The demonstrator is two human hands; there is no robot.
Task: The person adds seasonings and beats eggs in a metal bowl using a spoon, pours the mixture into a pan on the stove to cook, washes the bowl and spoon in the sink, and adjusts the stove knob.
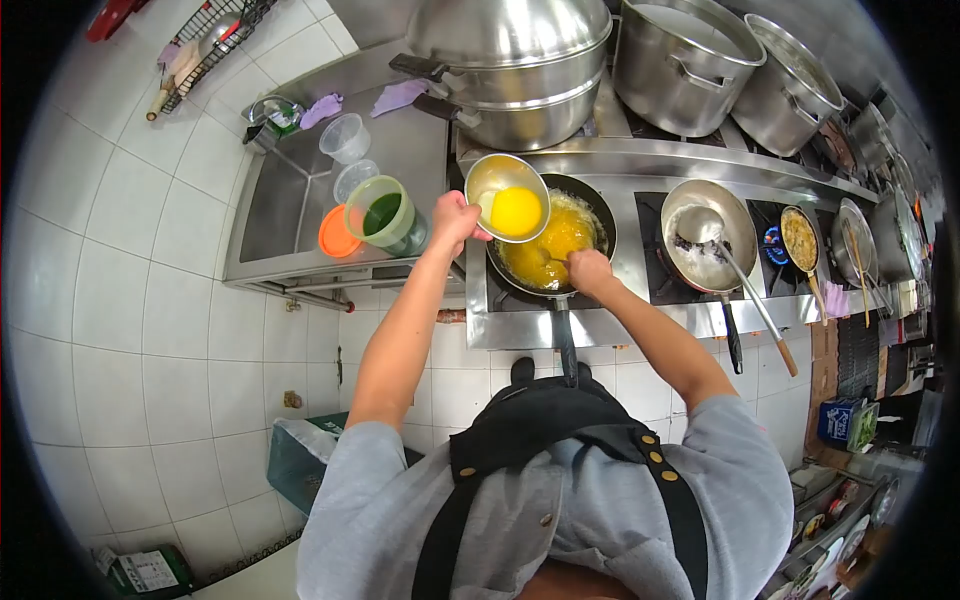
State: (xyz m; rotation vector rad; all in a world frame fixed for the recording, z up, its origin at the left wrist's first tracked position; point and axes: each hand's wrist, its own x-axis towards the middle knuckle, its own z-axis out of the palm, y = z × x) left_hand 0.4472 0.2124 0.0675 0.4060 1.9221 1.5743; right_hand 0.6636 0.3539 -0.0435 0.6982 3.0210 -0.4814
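Observation:
My left hand (456, 222) grips the rim of a steel bowl (481, 178), tilted over the left side of the frying pan (606, 215). Bright yellow liquid, like beaten egg (516, 211), lies in the bowl. Over the pan's right side, my right hand (591, 273) is closed on something I cannot make out, reaching into the yellow egg mixture (567, 232). The pan rests on the stove, its black handle (565, 340) pointing towards my body.
Left of the pan stand a green-filled tub (385, 214) and an orange lid (339, 232) on a steel counter (285, 200). To the right are a wok (690, 265) holding a ladle (700, 224) and a small pan (799, 238) by a blue flame. Large pots (685, 85) line the back.

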